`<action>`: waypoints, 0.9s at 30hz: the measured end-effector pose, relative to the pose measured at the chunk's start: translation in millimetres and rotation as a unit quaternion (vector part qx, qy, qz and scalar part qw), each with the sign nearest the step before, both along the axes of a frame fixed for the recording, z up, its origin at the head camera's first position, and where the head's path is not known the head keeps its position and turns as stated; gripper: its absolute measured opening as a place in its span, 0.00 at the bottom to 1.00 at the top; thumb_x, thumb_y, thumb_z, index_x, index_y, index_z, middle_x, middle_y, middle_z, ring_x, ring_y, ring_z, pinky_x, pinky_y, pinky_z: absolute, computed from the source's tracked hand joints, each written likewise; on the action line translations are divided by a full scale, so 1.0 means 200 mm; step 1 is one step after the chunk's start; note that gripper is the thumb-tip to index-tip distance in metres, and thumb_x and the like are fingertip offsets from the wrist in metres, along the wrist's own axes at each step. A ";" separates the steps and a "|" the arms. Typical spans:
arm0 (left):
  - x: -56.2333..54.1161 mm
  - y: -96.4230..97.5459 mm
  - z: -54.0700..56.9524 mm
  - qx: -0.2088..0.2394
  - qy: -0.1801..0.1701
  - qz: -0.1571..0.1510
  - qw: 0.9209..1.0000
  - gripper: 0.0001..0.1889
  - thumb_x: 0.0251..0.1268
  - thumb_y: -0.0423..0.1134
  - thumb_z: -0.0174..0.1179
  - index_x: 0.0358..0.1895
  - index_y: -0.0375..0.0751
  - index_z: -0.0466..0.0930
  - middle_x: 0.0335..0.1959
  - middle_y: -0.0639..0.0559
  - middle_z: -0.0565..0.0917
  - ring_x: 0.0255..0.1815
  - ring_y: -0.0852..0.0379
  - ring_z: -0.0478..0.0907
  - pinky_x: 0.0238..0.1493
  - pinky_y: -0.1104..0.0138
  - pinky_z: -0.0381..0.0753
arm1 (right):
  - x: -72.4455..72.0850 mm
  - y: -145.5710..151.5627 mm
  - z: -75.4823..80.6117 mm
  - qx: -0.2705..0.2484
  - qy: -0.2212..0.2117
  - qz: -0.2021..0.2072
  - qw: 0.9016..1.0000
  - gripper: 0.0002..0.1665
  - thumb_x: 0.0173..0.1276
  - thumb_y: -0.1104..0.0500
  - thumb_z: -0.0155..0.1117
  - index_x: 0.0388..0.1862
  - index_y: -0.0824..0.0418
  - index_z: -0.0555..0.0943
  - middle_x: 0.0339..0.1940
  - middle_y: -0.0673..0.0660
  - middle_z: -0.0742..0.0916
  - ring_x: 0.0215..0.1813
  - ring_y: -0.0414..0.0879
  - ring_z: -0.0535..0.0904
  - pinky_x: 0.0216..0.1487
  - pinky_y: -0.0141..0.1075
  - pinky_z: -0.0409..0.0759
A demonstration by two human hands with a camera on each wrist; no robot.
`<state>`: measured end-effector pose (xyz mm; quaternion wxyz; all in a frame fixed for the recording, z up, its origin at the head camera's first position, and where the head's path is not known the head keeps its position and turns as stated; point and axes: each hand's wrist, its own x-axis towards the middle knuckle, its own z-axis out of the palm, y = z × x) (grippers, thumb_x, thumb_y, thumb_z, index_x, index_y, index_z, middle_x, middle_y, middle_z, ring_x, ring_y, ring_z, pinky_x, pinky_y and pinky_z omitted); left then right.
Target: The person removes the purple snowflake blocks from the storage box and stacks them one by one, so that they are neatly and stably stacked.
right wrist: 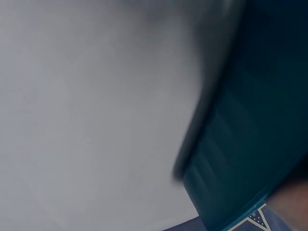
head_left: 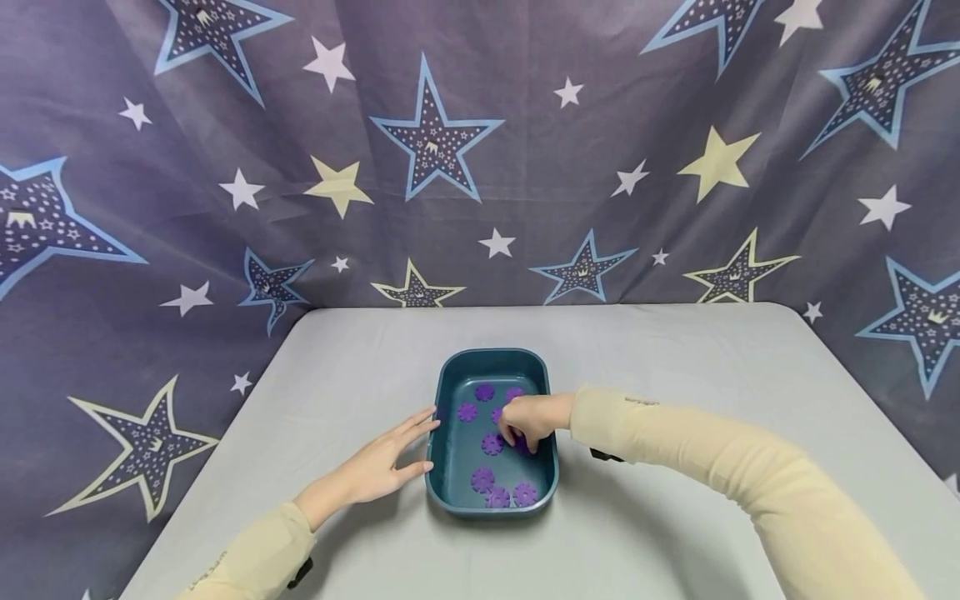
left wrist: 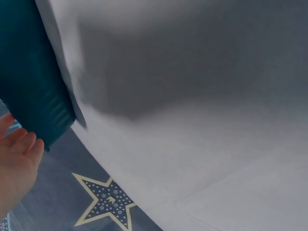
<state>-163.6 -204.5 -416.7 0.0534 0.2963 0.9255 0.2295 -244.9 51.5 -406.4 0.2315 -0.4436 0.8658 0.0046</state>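
A teal rectangular bin (head_left: 492, 510) stands on the table with several purple flower-shaped discs lying on its floor, among them one disc (head_left: 492, 444) near the middle. My right hand (head_left: 529, 417) reaches over the bin's right wall, fingers bent downward inside. Another purple disc (head_left: 522, 447) shows partly behind those fingertips; I cannot tell whether they pinch it. At the bin's left side, my left hand (head_left: 375, 462) has its fingers extended, fingertips right at the rim. In the left wrist view, the fingers (left wrist: 21, 143) lie against the teal bin wall (left wrist: 33, 72).
The bin sits on a pale grey table (head_left: 360, 350). Behind and beside the table hangs a dark cloth (head_left: 525, 167) printed with stars. In the right wrist view the bin's outer wall (right wrist: 255, 120) fills the right side, with a blurred bit of hand at the corner.
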 end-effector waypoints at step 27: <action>0.00 0.00 0.00 0.001 -0.001 0.003 1.000 0.31 0.62 0.50 0.52 0.66 0.42 0.58 0.69 0.51 0.51 0.66 0.48 0.53 0.60 0.49 0.60 | -0.02 0.03 0.05 -0.129 -0.075 0.002 0.989 0.08 0.51 0.73 0.62 0.25 0.63 0.85 0.26 0.50 0.84 0.26 0.32 0.73 0.29 0.22 0.73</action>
